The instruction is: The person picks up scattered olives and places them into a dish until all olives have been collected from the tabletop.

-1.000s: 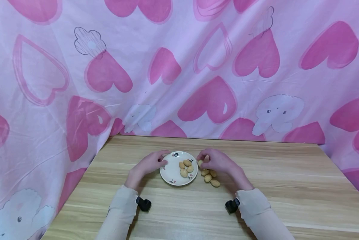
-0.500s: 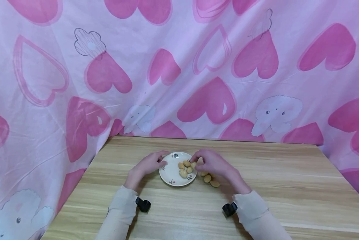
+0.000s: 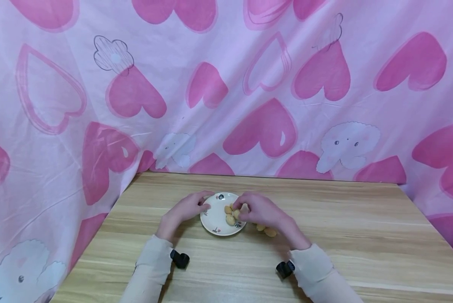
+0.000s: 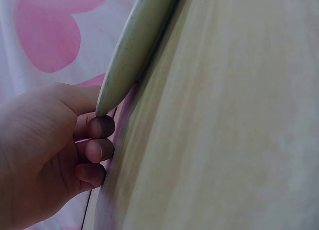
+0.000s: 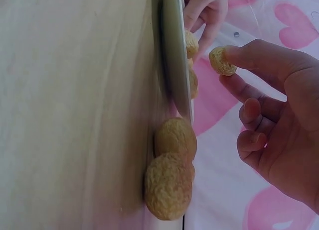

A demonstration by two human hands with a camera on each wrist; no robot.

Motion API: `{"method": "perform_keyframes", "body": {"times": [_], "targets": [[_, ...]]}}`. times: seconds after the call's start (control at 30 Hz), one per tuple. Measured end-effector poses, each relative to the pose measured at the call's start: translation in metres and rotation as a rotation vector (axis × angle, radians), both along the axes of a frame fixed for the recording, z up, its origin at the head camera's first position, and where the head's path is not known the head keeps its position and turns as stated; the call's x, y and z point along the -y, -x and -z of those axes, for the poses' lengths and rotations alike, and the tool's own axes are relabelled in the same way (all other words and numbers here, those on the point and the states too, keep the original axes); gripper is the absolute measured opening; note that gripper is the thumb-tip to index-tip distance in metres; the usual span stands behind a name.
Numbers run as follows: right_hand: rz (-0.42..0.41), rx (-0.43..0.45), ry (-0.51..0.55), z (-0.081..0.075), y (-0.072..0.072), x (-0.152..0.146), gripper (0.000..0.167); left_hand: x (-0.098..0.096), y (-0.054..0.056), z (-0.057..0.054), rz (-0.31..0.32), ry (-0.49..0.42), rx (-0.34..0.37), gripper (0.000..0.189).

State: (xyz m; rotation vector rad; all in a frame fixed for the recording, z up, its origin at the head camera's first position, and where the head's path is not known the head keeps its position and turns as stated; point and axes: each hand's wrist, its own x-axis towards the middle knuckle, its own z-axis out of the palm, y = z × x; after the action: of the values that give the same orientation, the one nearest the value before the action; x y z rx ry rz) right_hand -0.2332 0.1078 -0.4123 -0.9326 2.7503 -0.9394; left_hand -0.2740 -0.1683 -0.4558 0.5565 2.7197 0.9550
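A small white plate [image 3: 213, 221] with printed motifs sits on the table, several walnuts [image 3: 230, 220] gathered on its right half. At its left edge, my left hand [image 3: 185, 207] holds the rim; in the left wrist view the thumb is over the plate's edge [image 4: 130, 51] and the fingers are curled just beneath. My right hand [image 3: 262, 210] is above the plate's right side. Between thumb and index finger it pinches a walnut [image 5: 222, 61], which the right wrist view shows raised clear of the others. Its remaining fingers are loosely bent.
More walnuts [image 3: 270, 232] lie on the wooden table [image 3: 211, 269] right of the plate, partly hidden under the right hand. A pink heart-patterned cloth [image 3: 260, 126] hangs behind and to the left of the table.
My right hand has moved left from the walnuts on the table to above the plate, carrying a pinched walnut. The left hand has kept its place on the rim.
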Motion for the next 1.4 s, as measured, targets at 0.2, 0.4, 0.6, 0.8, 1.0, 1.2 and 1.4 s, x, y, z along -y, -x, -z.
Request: {"method": "perform_keyframes", "body": {"times": [0.2,0.4,0.6,0.8,1.0,1.2,1.4], "targets": [[-0.033,0.006,-0.029,0.001,-0.004,0.009,0.021,0.001,0.001,0.001,0.031,0.014,-0.047,0.05],[-0.057,-0.017,-0.044,0.002,-0.006,0.017,0.02,0.0,0.002,0.003,0.031,0.016,-0.05,0.05],[-0.108,-0.047,-0.084,0.004,-0.002,0.029,0.017,0.002,0.0,0.002,0.015,0.003,-0.007,0.05],[-0.147,-0.053,-0.138,0.007,0.003,0.037,0.018,0.002,-0.001,0.001,0.007,0.009,-0.002,0.05],[-0.175,-0.036,-0.162,0.011,0.006,0.041,0.021,0.002,-0.001,0.001,0.016,0.014,-0.007,0.051],[-0.225,-0.037,-0.16,0.012,0.007,0.045,0.022,0.002,-0.001,0.002,0.016,0.026,-0.011,0.051],[-0.228,-0.044,-0.198,0.012,0.008,0.048,0.021,0.001,-0.002,0.0,0.011,0.025,-0.018,0.05]]}}
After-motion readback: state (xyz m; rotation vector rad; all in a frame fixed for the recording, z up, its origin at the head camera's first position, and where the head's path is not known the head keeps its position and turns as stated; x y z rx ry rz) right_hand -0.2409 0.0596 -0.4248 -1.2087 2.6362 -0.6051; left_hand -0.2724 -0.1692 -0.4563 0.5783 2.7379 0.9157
